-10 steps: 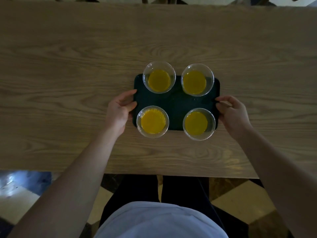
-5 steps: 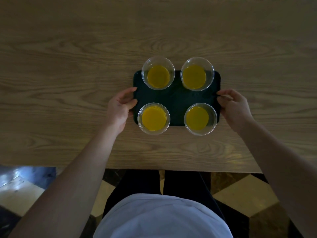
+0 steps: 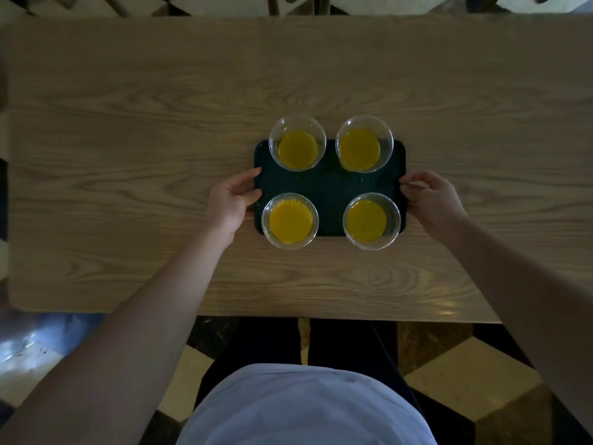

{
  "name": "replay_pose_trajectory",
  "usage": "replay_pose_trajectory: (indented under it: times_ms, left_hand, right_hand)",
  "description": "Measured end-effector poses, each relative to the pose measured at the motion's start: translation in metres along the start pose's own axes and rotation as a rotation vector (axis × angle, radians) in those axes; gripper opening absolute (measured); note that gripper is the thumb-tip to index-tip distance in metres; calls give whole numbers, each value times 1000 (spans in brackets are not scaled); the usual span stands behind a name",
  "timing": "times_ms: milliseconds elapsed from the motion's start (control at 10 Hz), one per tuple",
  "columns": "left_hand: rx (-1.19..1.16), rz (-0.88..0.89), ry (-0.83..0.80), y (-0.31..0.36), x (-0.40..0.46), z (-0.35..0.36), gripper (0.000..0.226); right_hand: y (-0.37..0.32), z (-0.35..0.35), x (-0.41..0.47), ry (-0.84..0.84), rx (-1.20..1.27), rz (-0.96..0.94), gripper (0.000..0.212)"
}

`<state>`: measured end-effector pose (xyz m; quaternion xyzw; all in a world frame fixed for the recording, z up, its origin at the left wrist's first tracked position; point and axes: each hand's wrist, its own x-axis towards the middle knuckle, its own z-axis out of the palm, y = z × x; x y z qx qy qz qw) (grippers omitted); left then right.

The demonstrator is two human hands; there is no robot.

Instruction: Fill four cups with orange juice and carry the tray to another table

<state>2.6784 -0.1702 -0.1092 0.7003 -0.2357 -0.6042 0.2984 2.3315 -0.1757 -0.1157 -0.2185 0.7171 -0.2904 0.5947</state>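
A dark green tray [image 3: 330,187] rests flat on a wooden table [image 3: 128,155]. On it stand four clear plastic cups of orange juice: far left [image 3: 297,149], far right [image 3: 360,149], near left [image 3: 290,223], near right [image 3: 366,220]. The near left cup is the fullest. My left hand [image 3: 229,203] grips the tray's left edge, with the thumb on the rim and the fingers curled by it. My right hand [image 3: 433,200] holds the right edge the same way. Neither hand touches a cup.
The table's near edge [image 3: 288,316] runs just in front of my body, and its left end [image 3: 9,187] is in view. Chair legs [image 3: 272,4] stand beyond the far edge. A dark and light patterned floor [image 3: 465,364] lies below.
The camera has tilted, so the table's far edge is back in view. The tray, the cups and both hands keep their places on the table.
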Motion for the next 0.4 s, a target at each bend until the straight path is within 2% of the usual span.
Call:
replay_pose_trajectory:
  times_ms: [200, 300, 400]
  left_hand:
    - [297, -41, -93, 23, -8, 0, 44]
    - [434, -86, -120, 43, -18, 1, 41]
    - [504, 10, -67, 60, -30, 4, 40]
  right_hand:
    - [-15, -4, -16, 91, -207, 69, 16]
    - [-26, 2, -34, 153, -470, 69, 16]
    - [-40, 14, -60, 195, -658, 6, 24]
